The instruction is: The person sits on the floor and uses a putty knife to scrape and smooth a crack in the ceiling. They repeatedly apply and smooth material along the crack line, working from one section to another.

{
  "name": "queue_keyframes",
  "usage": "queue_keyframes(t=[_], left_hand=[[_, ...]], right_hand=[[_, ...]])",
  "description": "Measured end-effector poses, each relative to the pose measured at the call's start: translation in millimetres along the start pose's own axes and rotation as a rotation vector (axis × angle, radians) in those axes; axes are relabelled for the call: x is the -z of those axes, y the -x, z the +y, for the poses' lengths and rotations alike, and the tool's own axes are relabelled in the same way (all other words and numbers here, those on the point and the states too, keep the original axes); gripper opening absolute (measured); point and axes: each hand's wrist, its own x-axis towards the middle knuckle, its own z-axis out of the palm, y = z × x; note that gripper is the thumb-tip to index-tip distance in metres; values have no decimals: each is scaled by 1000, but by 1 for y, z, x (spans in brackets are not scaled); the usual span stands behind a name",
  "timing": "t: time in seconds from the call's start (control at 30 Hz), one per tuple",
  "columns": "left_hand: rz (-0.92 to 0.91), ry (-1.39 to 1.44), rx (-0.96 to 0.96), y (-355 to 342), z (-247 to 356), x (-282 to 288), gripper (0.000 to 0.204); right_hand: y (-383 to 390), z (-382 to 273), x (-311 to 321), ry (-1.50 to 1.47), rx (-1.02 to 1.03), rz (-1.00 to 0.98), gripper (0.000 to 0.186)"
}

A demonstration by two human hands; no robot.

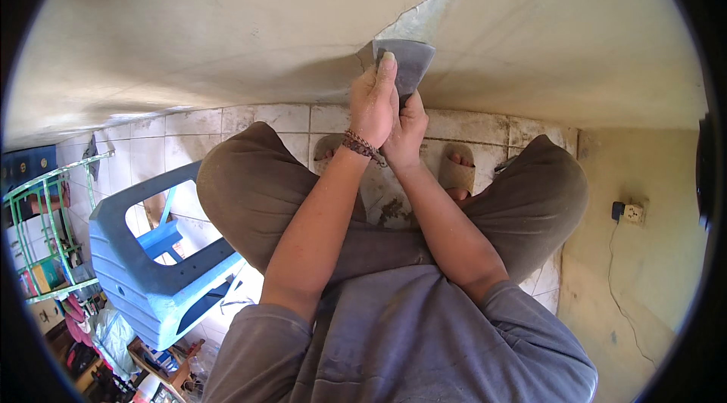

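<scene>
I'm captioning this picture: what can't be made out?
In the head view:
Scraper: handle hidden by left hand and right hand.
Pale wall patch: upper end cut off by top edge.
Dark object: cut off by right rim.
Lower-left clutter: mostly too small.

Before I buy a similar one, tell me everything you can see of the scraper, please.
The scraper looks like flat grey metal, flaring to a broad, nearly straight edge. That edge points away from the body, at or very near the wall, just below a pale bare patch. The left hand lays its thumb along the face; the right hand grips lower. Any handle is hidden.
</scene>
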Motion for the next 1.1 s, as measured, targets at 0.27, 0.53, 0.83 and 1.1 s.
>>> queue_keyframes(t=[0.27,0.53,0.83,1.1], left_hand=[[6,-17,-12,-2,-4,0,49],[29,2,14,2,2,-4,51],[-28,71,147,3,2,-3,47],[-17,-7,-30,0,9,-5,50]], right_hand=[[2,0,2,8,-39,13,23],[0,-1,0,10,52,66,22],[2,-4,-2,41,65,108,21],[0,-9,0,66,73,105,20]])
